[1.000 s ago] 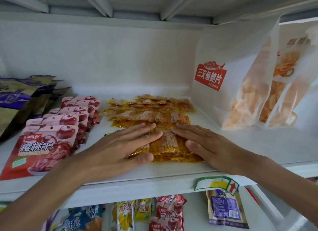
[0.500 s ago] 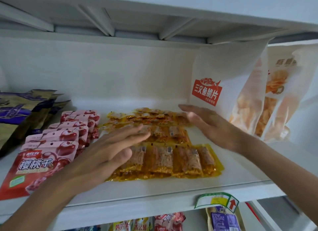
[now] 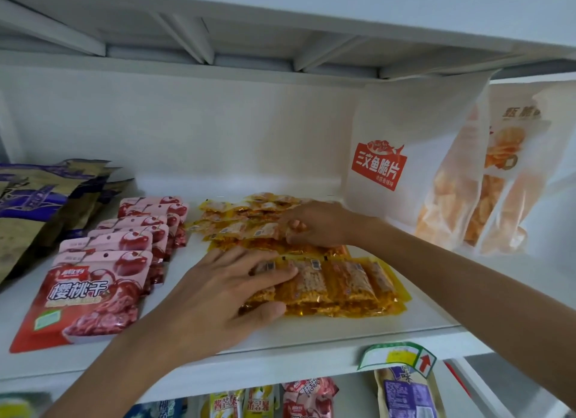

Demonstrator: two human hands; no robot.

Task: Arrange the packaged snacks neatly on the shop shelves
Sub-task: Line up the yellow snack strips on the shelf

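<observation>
Flat yellow snack packs lie in rows on the white shelf. My left hand rests flat on the left part of the front yellow pack, fingers spread and thumb along its front edge. My right hand reaches further back, its fingers curled round the right end of the middle row of yellow packs. More yellow packs lie loosely behind, near the back wall.
Red cherry snack packs overlap in a row to the left, with purple-brown bags beyond them. Tall white chip bags stand at the right. A price tag hangs on the shelf edge, above more packs on the lower shelf.
My left hand came down flat onto the front yellow pack. My right hand moved from hovering beside the rear packs to curling its fingers on the middle row.
</observation>
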